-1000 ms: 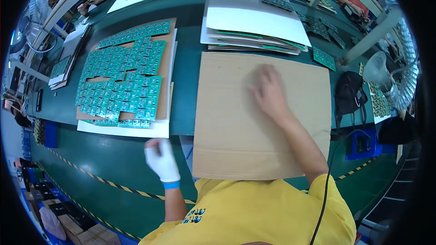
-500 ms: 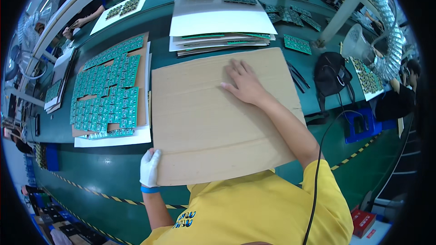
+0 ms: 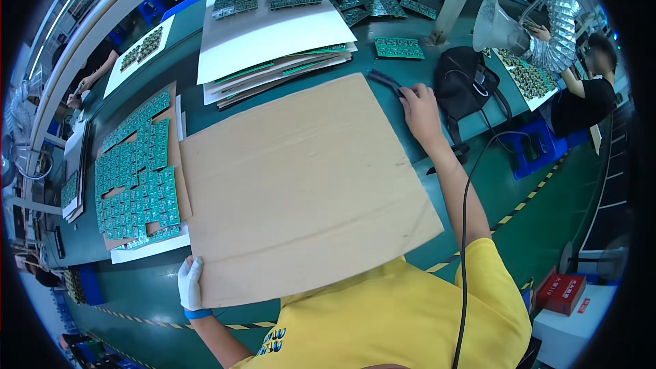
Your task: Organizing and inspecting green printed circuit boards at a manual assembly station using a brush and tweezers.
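A large brown cardboard sheet lies in front of me, its near edge reaching over the table's edge to my yellow shirt. My left hand, in a white glove with a blue wristband, pinches the sheet's near left corner. Bare, my right hand is closed around the handle of a black brush just beyond the sheet's right edge. The brush's bristle end points to the far left; the palm hides most of the handle.
Left of the sheet, green circuit boards cover another cardboard. A layered stack of white sheets with boards stands behind. To the right are a black bag, a single board panel and an extraction hose. A cable hangs across my right arm.
My right hand has left the cardboard's surface, moved right and taken hold of the brush. My left hand stays on the corner. The view has turned to the right.
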Available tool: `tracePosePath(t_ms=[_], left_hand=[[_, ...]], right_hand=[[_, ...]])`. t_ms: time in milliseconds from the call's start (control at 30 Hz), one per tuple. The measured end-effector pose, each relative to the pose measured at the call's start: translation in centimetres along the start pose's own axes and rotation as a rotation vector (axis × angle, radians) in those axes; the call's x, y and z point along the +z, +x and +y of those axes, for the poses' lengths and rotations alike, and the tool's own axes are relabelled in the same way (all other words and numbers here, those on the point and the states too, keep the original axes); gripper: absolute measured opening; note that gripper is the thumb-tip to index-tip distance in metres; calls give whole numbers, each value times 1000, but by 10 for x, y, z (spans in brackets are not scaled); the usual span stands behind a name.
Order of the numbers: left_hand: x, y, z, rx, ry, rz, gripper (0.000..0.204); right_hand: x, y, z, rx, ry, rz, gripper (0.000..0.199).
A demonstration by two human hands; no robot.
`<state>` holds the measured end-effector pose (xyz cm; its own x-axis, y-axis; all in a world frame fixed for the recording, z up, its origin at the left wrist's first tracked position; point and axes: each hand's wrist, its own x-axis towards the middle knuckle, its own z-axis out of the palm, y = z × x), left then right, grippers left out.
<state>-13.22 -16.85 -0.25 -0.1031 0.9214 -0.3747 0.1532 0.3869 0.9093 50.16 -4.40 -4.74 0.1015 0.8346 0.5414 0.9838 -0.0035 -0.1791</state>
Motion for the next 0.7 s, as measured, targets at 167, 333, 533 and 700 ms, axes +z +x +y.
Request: tracePosePath(t_ms=[167,333,533,700], left_hand=[[41,8,15,-20,28,-29,20],[55,26,15,-39,-24,-58,20],[50,41,-1,-62,-8,-1,26],[42,41,-5,-23,64,-18,19]], right_hand=[[14,12,15,97,-150,-8,28],[-3,27,9,180,-290,-55,29],[-18,85,-60,269,630,-281,26],[33,111,-77,684,1508,-710,26]])
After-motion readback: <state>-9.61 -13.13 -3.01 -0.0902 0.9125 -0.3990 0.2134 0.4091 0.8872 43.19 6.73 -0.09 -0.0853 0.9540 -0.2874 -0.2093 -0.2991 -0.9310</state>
